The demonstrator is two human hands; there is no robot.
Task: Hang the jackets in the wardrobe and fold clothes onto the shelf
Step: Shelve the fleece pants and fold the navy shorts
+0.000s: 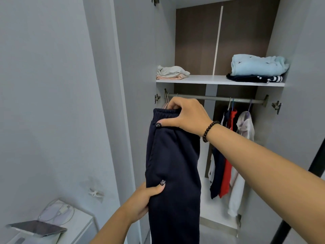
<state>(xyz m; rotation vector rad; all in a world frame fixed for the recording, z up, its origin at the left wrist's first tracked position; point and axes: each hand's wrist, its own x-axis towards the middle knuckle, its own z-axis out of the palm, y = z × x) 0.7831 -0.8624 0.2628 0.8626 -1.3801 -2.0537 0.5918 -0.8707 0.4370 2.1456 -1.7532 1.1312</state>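
Well along — jackets [226, 155] hanging on the rail [216, 98], folded piles on the shelf [207, 79]. Navy sweatpants [174, 164] still unfolded before the wardrobe — waistband pinched in right hand [186, 115], leg gripped by left hand [146, 199].

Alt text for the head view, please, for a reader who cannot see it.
Both hands hold dark navy sweatpants up before an open wardrobe: right hand at the waistband, left hand lower. Behind, folded clothes lie on the shelf and jackets hang from the rail.
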